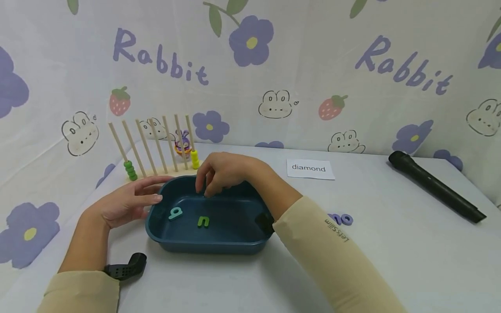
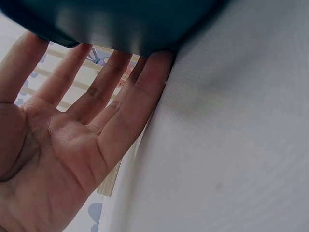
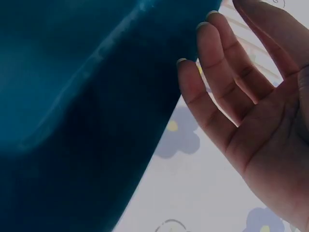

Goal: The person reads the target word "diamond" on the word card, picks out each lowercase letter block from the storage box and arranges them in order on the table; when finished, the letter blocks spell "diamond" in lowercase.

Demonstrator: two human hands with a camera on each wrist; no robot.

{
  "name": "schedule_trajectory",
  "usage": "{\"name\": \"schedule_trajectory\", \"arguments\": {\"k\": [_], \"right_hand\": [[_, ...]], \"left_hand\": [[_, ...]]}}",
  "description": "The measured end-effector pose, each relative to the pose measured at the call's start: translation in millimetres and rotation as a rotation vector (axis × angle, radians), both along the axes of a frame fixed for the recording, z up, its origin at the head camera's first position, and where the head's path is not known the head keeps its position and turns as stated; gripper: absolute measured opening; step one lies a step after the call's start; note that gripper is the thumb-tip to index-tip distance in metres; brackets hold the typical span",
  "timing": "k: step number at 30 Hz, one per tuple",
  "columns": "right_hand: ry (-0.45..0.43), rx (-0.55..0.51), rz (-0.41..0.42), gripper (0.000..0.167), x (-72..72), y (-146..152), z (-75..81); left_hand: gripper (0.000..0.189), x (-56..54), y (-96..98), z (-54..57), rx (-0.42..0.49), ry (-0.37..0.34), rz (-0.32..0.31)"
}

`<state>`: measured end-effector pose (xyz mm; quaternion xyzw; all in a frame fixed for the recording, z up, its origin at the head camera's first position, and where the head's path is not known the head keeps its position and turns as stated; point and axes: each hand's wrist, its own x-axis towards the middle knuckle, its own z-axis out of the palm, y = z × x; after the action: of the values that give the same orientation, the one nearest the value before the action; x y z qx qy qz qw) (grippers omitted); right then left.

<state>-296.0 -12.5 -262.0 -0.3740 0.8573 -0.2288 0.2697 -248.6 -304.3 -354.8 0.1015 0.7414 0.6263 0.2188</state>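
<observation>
A dark teal tray (image 1: 211, 247) stands on the table. A light teal letter (image 1: 175, 213), like a b, d or p, lies inside at the left, and a green letter n (image 1: 203, 221) lies near the middle. My left hand (image 1: 127, 198) touches the tray's left end with extended fingers, seen from the palm side in the left wrist view. Above the tray's far side is my right hand (image 1: 225, 174), its fingers loosely bent and pointing down. The right wrist view shows nothing between those fingers (image 3: 212, 53), though the thumb tip is cut off.
Behind the tray stands a wooden peg rack (image 1: 164, 143) with green and yellow beads. A white card (image 1: 311, 169) reads "diamond". Purple letters (image 1: 346, 219) lie beside the right sleeve, which partly covers them. A long black object (image 1: 436, 187) lies at the far right.
</observation>
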Motion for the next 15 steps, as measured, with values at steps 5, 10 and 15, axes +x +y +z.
{"name": "schedule_trajectory", "arguments": {"k": [5,10,15], "right_hand": [[-0.001,0.027,-0.011,0.025,-0.5,-6.6,-7.5],[-0.019,0.078,-0.018,0.032,-1.3,-10.0,-13.4],[-0.067,0.112,-0.013,0.032,-2.3,-13.8,-20.6]], "left_hand": [[0.062,1.5,1.0,0.1,-0.006,0.009,-0.001],[0.063,2.1,0.7,1.4,-0.006,0.016,-0.001],[0.062,2.0,-0.7,0.1,-0.007,0.013,0.001]]}}
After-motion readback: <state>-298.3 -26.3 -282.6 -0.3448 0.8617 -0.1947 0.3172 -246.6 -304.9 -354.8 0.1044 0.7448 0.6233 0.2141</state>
